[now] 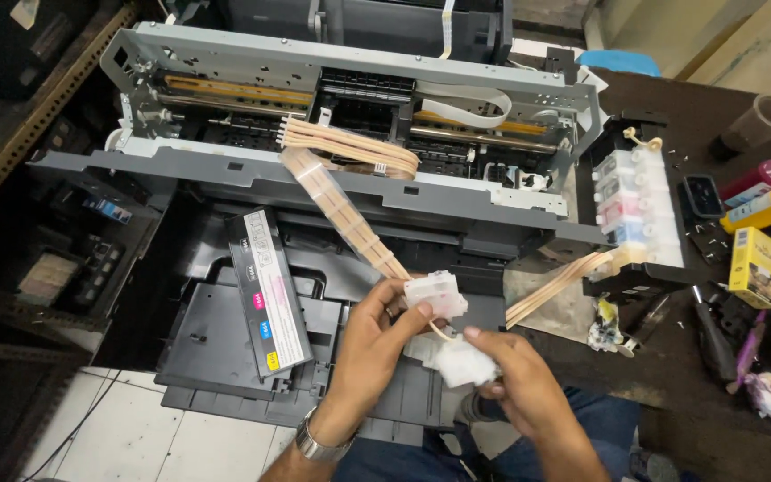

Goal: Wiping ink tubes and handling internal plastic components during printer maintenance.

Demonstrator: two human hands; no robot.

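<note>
The right hand [519, 379] pinches a white tissue wad [464, 364] nearest the body. Just up and left, the left hand [377, 335] pinches a white ink-tube connector block [436, 293]. Its beige tube ribbon [345, 210] runs away up-left into the opened printer [225, 170].

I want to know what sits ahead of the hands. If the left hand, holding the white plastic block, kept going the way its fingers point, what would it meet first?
The left hand points up and right, so beyond the white plastic block it would probably first meet the dark front edge of the opened printer. The tube ribbon runs just to its left. Depth is hard to judge.
</note>
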